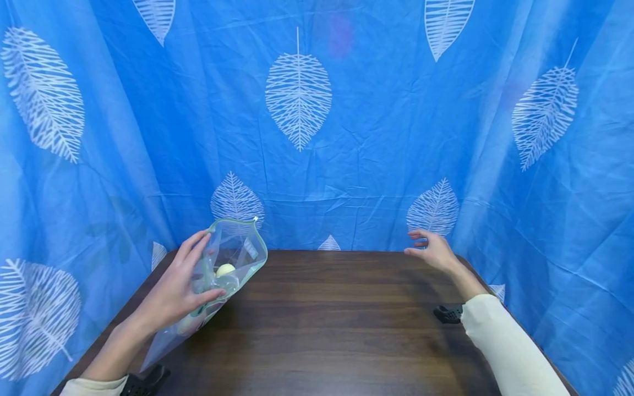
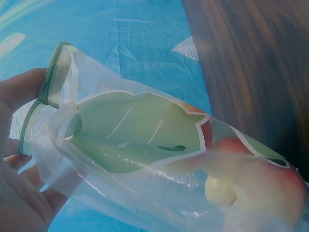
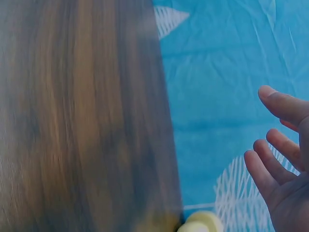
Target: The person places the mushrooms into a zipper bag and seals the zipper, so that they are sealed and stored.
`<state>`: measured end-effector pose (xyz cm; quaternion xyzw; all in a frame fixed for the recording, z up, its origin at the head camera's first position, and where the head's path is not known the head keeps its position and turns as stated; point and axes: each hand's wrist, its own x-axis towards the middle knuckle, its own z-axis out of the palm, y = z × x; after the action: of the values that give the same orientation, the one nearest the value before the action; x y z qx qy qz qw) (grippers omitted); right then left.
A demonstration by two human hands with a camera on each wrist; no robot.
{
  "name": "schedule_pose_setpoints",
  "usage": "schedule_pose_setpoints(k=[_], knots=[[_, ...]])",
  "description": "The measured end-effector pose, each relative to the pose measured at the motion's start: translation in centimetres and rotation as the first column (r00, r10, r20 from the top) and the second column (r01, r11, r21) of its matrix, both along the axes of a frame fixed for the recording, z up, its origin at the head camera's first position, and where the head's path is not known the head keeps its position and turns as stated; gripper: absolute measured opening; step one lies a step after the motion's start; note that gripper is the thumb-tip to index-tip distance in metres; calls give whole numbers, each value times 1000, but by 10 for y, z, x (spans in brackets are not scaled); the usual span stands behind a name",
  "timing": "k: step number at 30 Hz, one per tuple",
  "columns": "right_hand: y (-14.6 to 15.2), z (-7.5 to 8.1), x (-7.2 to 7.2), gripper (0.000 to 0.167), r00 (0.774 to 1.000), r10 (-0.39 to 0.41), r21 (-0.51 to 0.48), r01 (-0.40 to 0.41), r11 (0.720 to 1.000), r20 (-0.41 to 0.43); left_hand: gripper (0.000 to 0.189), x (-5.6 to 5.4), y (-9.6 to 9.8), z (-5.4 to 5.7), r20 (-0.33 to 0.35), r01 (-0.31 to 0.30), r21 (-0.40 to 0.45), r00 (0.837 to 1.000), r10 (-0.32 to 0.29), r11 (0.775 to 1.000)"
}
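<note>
My left hand [image 1: 170, 294] grips a clear zip bag [image 1: 250, 264] with green trim, thumb on the near side and fingers at the far rim. The bag tilts over the table's left side, its mouth spread and facing up and to the right. Through the plastic shows a pale yellow ball-like thing [image 1: 225, 270]. In the left wrist view, a green leaf print [image 2: 140, 135] covers the bag, and a large red-and-yellow round shape [image 2: 270, 186] shows toward its bottom. Near the table's far right corner, my right hand [image 1: 432, 250] hangs in the air, fingers loosely bent, holding nothing.
A dark brown wooden table [image 1: 337, 324] lies below. Blue curtain [image 1: 356, 137] with white leaf prints surrounds its back and sides. At the bottom of the right wrist view, a pale yellow rounded thing [image 3: 200, 223] appears beside the table edge, partly cut off.
</note>
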<state>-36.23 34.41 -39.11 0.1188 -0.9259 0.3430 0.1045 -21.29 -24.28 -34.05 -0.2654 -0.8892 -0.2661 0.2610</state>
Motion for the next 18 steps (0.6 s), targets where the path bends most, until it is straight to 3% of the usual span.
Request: schedule_pose_setpoints(k=[9,18], knots=[[43,-19,-4,70,989,-112,-54,118,992,92,112,1,-1,-5,-6,-8,-3,1000,8,1000],[70,-48,-3,75,943,-299,-103,316,943,149,112,0,2,-7,-14,1,-13,1000,-1,1000]])
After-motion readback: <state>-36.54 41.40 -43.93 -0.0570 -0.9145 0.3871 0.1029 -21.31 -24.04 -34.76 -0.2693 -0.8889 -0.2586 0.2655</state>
